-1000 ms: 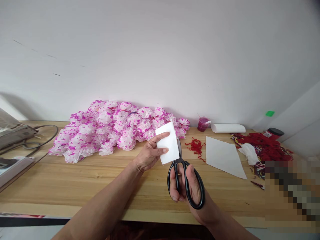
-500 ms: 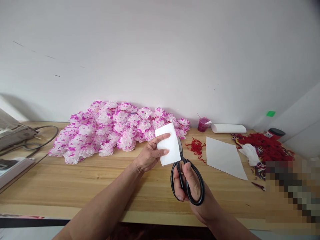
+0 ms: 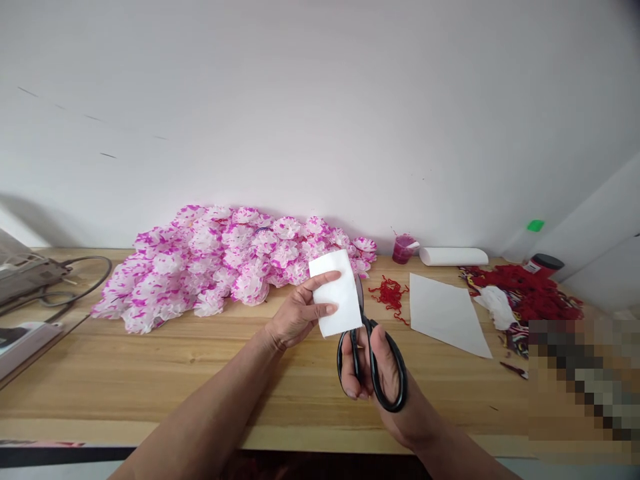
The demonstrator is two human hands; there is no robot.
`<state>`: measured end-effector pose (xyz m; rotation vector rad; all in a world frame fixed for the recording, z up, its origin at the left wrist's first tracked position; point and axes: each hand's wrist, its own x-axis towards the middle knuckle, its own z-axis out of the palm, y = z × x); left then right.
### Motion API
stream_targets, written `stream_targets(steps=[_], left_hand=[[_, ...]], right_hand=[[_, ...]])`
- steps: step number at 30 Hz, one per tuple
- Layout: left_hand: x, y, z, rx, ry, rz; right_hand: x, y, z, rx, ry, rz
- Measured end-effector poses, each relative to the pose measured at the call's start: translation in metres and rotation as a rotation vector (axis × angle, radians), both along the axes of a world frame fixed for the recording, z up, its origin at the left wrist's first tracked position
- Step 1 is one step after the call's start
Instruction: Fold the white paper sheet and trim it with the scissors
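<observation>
My left hand (image 3: 301,312) pinches a small stack of white paper (image 3: 339,293) and holds it raised over the table, thumb and a finger lying on its face. The lower edge of the paper looks finely jagged. In my right hand (image 3: 373,363) is a pair of black-handled scissors (image 3: 397,390), thumb through one loop and fingers through the other. The blades point away from me along the right edge of the paper, and one is partly hidden behind it. I cannot tell whether they are cutting into it.
White and magenta paper flowers (image 3: 200,267) are heaped against the wall. Right of my hands lie red yarn scraps (image 3: 389,291), a white sheet (image 3: 445,313), a cup of magenta liquid (image 3: 403,250), a paper roll (image 3: 455,256) and a red yarn pile (image 3: 540,293). A power strip (image 3: 30,350) sits left.
The scissor handles have shifted slightly left and look a little more spread. The paper stays almost in place, and the whole view has turned slightly.
</observation>
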<state>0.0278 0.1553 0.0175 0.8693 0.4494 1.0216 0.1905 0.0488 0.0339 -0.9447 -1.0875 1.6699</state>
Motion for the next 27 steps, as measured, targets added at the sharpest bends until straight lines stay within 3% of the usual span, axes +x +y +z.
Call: stream_targets(steps=[13, 21, 27], left_hand=[[0.0029, -0.0024, -0.0021, -0.020, 0.027, -0.019], [0.0028, -0.0032, 0.0004, -0.020, 0.033, -0.013], [0.0049, -0.0034, 0.0014, -0.003, 0.019, -0.003]], right_hand=[[0.0006, 0.0049, 0.0046, -0.016, -0.060, -0.078], [-0.0004, 0.0067, -0.0038, 0.041, -0.067, -0.102], [-0.0009, 0.0005, 0.0011, -0.012, -0.034, -0.114]])
